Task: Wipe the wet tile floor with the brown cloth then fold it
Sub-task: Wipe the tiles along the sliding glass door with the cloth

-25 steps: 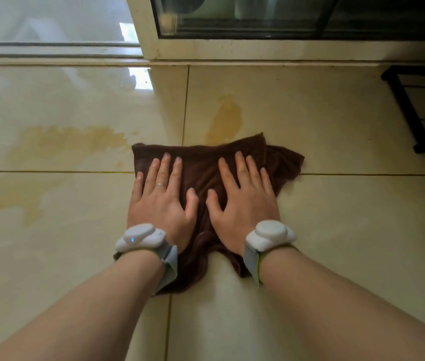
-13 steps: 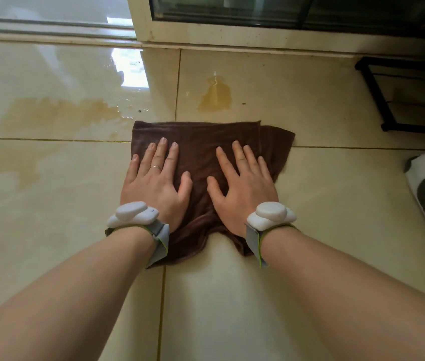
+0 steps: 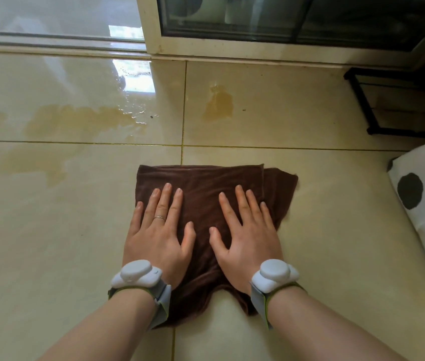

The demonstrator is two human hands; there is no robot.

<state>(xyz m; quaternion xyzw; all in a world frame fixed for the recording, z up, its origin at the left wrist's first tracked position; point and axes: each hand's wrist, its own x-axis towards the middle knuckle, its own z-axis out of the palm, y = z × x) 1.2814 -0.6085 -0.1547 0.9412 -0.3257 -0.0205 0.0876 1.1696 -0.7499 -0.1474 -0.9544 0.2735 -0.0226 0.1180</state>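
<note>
The brown cloth (image 3: 203, 194) lies spread on the cream tile floor (image 3: 57, 256), just below a grout line. My left hand (image 3: 158, 235) presses flat on its left half, fingers straight and a ring on one finger. My right hand (image 3: 247, 235) presses flat on its right half, fingers straight. Both wrists wear white bands. A yellowish wet patch (image 3: 81, 121) with glistening water spreads over the tile at the far left. A smaller wet stain (image 3: 219, 105) sits on the tile beyond the cloth.
A white-framed glass door (image 3: 258, 24) and its sill run along the far edge. A black metal frame (image 3: 377, 105) stands at the far right. A white cushion with black dots (image 3: 424, 204) lies at the right edge.
Both hands have pulled the cloth toward me, from across the grout line to below it. The small stain beyond it now lies farther from the cloth.
</note>
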